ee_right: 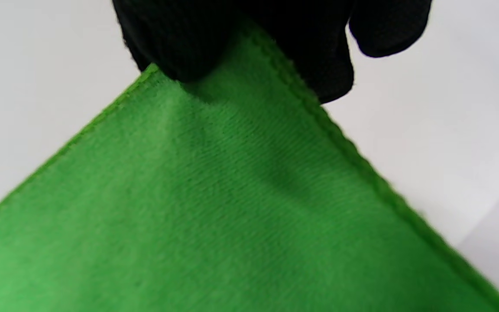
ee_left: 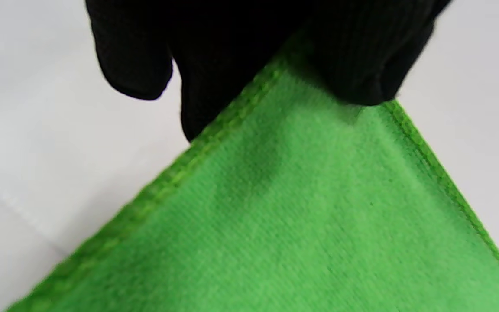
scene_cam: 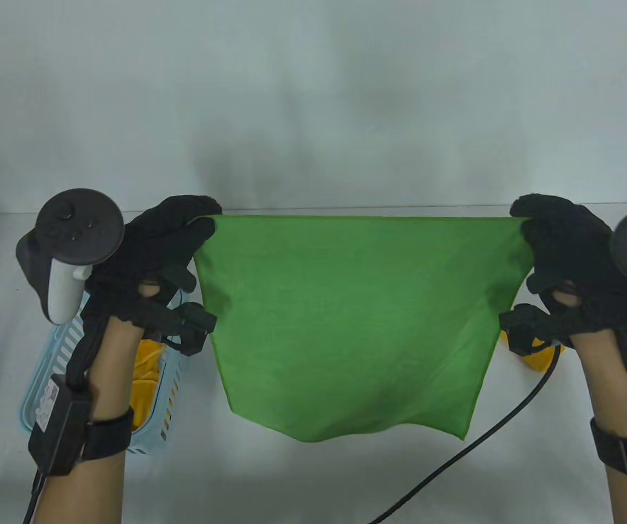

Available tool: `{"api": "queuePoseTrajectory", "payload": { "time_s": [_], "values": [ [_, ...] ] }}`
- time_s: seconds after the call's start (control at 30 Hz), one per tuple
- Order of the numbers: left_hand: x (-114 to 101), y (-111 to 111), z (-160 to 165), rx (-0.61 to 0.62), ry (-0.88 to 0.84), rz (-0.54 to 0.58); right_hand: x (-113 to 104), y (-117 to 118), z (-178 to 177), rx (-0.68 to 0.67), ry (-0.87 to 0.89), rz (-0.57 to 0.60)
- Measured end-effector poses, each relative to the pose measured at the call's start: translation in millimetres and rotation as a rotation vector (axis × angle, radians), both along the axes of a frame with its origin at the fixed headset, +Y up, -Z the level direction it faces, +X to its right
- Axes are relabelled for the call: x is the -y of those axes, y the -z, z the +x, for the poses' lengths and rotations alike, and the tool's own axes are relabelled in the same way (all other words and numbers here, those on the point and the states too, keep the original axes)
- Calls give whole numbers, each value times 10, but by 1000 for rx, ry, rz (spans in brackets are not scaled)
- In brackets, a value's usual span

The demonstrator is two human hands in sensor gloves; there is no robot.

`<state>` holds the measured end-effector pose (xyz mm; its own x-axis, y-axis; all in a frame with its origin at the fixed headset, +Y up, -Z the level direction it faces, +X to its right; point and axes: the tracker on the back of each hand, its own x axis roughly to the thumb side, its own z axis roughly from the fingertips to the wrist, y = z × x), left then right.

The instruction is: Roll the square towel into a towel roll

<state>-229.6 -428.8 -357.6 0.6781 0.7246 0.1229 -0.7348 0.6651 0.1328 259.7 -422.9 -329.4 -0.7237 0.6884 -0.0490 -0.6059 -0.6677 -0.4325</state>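
While the left hand (scene_cam: pixel 166 240) and right hand (scene_cam: pixel 559 245) each pinch a top corner, the green square towel (scene_cam: pixel 346 322) hangs spread, unrolled.

My left hand (scene_cam: pixel 166 240) pinches the towel's (scene_cam: pixel 346 322) far left corner, my right hand (scene_cam: pixel 559 245) its far right corner, the top edge stretched between them and the rest hanging toward me above the table (scene_cam: pixel 313 480). A basket (scene_cam: pixel 67 349) sits on the table under my left wrist, left of the towel, with folded cloths (scene_cam: pixel 144 382) in it. A cable (scene_cam: pixel 482 436) runs across the table from my right wrist toward the near edge, right of the towel's lower corner
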Motion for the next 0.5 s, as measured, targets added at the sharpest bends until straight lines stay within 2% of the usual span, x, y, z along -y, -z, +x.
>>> {"api": "queuePoseTrajectory", "payload": {
  "time_s": [0.13, 0.23, 0.33, 0.5],
  "values": [
    [358, 462, 100, -100, 70, -127, 434, 574, -70, 92, -1, -103],
    [535, 640, 174, -158, 80, -158, 637, 815, -95, 157, 16, -128],
    [437, 685, 199, -173, 47, -105, 617, 904, -68, 196, 94, -107],
    [58, 564, 171, -99, 11, 2, 337, 808, 12, 143, 214, -1]
  ]
}}
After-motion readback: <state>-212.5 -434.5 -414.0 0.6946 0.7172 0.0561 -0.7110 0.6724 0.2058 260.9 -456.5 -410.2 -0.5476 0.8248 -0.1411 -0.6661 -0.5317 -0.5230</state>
